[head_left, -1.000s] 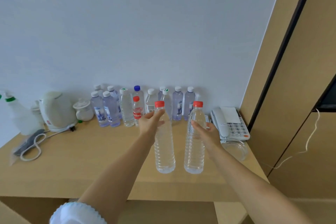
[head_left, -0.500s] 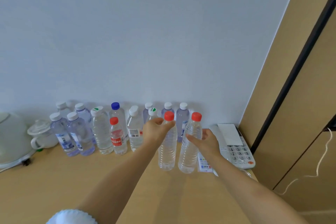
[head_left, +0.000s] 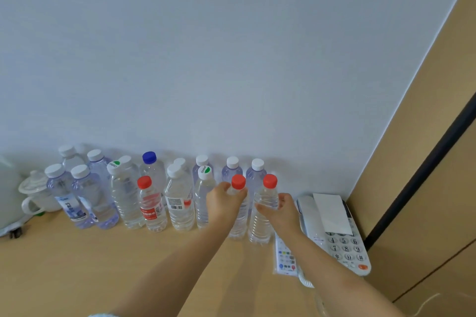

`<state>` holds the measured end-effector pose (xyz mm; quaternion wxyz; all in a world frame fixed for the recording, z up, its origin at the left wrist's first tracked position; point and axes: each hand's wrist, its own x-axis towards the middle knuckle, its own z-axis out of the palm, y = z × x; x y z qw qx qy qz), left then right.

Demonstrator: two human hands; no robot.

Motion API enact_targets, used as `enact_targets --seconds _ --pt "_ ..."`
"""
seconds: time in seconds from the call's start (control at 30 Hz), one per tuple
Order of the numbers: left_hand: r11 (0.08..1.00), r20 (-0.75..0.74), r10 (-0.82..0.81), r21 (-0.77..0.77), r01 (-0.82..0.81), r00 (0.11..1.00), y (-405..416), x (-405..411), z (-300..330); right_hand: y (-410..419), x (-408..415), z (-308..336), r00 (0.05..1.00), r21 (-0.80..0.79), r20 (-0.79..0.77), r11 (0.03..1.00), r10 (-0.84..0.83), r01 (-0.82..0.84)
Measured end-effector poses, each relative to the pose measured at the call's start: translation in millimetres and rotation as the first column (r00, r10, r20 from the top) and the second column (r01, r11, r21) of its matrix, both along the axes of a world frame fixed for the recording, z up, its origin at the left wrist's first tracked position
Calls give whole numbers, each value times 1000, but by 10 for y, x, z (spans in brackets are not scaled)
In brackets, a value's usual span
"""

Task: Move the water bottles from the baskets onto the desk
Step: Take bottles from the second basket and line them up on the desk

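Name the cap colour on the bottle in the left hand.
Red cap, clearest in the head view.

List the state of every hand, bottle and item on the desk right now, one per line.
left hand: grips the left red-capped bottle, upright at the desk.
right hand: grips the right red-capped bottle, upright at the desk.
row of bottles: upright, capped, by the wall.
phone: handset on its cradle.
lidded cup: lid on.

A single head-worn view looks forward and down from above the desk, facing the wall close behind it, near enough that forearms fill the lower frame.
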<state>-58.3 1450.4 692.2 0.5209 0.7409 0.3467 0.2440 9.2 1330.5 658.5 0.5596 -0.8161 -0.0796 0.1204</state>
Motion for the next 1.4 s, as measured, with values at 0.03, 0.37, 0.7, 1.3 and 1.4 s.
enact_targets --seconds 0.03,0.37,0.7,1.3,1.4 --pt "1000 1 22 -8 -22 1000 0 27 -9 14 41 -2 1000 2 -6 1000 23 -23" --pt "994 -1 1 110 0 1000 -14 170 -102 101 248 -30 983 54 -39 983 179 -177" --pt "992 -55 -10 124 16 998 -35 131 -109 3 299 -44 954 -49 -16 953 299 -299" --pt "739 -245 165 672 45 955 241 -414 564 512 167 907 433 -515 646 778 628 -360" --pt "726 -376 273 685 67 886 393 -721 529 750 -53 883 282 -665 571 636 771 -392"
